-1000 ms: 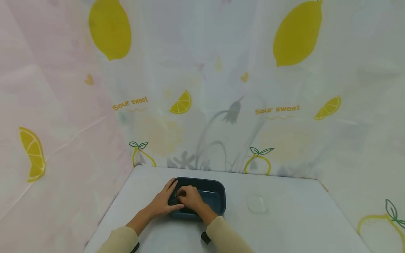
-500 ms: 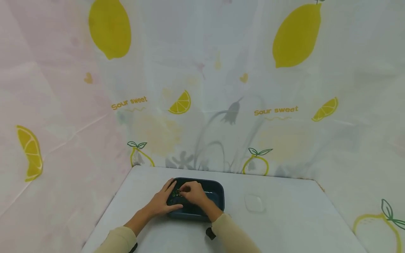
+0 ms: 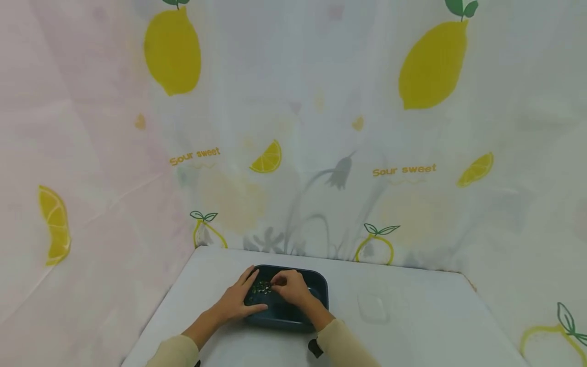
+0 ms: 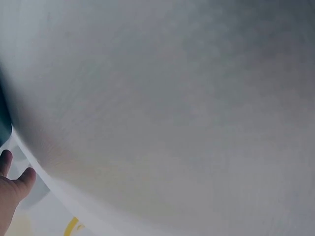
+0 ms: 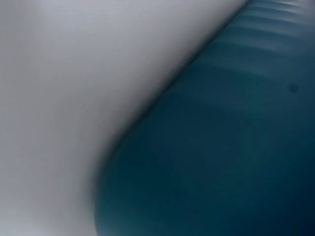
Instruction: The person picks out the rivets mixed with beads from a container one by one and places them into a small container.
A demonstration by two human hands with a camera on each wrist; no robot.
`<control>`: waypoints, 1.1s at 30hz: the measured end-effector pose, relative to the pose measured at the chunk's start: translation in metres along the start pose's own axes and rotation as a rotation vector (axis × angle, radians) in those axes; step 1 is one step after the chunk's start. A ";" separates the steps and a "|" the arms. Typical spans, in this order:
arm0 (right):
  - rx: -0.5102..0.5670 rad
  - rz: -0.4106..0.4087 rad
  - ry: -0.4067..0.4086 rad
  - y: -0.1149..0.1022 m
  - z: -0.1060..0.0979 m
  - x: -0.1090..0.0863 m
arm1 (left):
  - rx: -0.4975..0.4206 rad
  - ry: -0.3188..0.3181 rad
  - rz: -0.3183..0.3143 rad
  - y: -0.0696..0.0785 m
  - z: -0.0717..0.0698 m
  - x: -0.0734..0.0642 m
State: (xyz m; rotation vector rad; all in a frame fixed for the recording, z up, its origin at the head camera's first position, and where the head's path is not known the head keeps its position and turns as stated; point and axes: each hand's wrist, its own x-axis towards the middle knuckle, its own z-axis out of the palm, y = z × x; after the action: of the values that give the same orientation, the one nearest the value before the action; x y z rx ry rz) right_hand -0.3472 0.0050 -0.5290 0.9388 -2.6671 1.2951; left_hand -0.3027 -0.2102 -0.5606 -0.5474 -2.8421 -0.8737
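A dark blue rectangular dish (image 3: 286, 323) with rounded corners sits on the white table. My left hand (image 3: 235, 300) rests at its left end, fingers spread along the rim and thumb extended over the near side. Inside the dish, by the left hand, lies a loose cluster of small shiny green and pale pieces (image 3: 261, 288). My right hand (image 3: 293, 288) is over the dish at the cluster's right edge, thumb and fingertips pinched together on a small piece mostly hidden by them. The dish's blue outer wall (image 5: 206, 147) fills much of the right wrist view.
A clear, flat, rounded-square item (image 3: 373, 308) lies on the table right of the dish. A small black object (image 3: 315, 348) shows by the right sleeve. Behind the white table (image 3: 426, 316) hangs a lemon-printed curtain (image 3: 298, 153).
My right hand has drawn rightward, away from the left hand, and more of the small pieces show between them. The left hand stays on the rim. The head view has tilted slightly upward.
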 end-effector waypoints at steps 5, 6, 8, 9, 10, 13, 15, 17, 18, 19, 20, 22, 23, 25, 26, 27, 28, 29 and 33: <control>-0.002 0.021 0.006 0.005 -0.003 0.003 | 0.023 0.008 -0.003 0.006 -0.005 0.002; -0.005 0.023 0.005 0.004 -0.004 0.003 | 0.027 0.003 -0.005 0.006 -0.005 0.001; -0.007 0.031 0.001 0.003 -0.006 0.002 | 0.036 -0.011 -0.008 0.006 -0.004 0.001; -0.010 0.031 0.002 0.003 -0.007 0.002 | 0.038 -0.017 -0.009 0.006 -0.004 0.001; -0.013 0.029 0.002 0.002 -0.008 0.001 | 0.031 -0.022 -0.013 0.006 -0.004 0.001; -0.024 0.012 0.002 0.002 -0.011 0.000 | 0.044 -0.032 -0.011 0.004 -0.004 0.002; -0.025 0.007 0.000 0.003 -0.014 0.000 | 0.048 -0.034 -0.008 0.003 -0.004 0.002; -0.022 0.006 0.000 0.005 -0.017 -0.001 | 0.046 -0.034 -0.003 0.002 -0.004 0.003; -0.020 0.013 0.000 0.006 -0.018 -0.001 | 0.043 -0.034 0.000 0.002 -0.004 0.004; -0.018 0.016 0.001 0.006 -0.020 -0.001 | 0.038 -0.033 0.003 0.002 -0.004 0.004; -0.015 0.018 0.003 0.007 -0.022 -0.001 | 0.036 -0.033 0.005 0.002 -0.004 0.005; -0.007 0.015 0.002 0.008 -0.025 -0.001 | 0.027 -0.032 0.006 0.002 -0.005 0.005; -0.003 0.014 0.000 0.009 -0.027 -0.001 | 0.025 -0.030 0.004 0.002 -0.004 0.005; 0.017 0.011 -0.005 0.009 -0.032 -0.001 | 0.019 -0.027 -0.001 0.001 -0.004 0.005; 0.024 0.010 -0.004 0.009 -0.034 -0.001 | 0.017 -0.026 -0.003 0.001 -0.004 0.004; 0.026 0.008 -0.002 0.009 -0.037 -0.002 | 0.011 -0.025 -0.004 0.001 -0.003 0.004; 0.026 0.013 0.002 0.009 -0.040 -0.002 | 0.007 -0.024 -0.004 0.001 -0.003 0.004; 0.019 0.016 0.009 0.008 -0.043 -0.003 | 0.002 -0.023 -0.004 0.001 -0.003 0.003; 0.000 0.019 0.030 0.008 -0.055 -0.009 | -0.012 -0.024 -0.004 0.001 -0.002 0.001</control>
State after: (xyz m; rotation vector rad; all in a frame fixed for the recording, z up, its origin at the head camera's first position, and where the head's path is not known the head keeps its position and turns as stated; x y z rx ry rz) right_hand -0.3566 0.0526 -0.5014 0.8891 -2.6599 1.3024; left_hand -0.3035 -0.2098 -0.5578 -0.5581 -2.8616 -0.8918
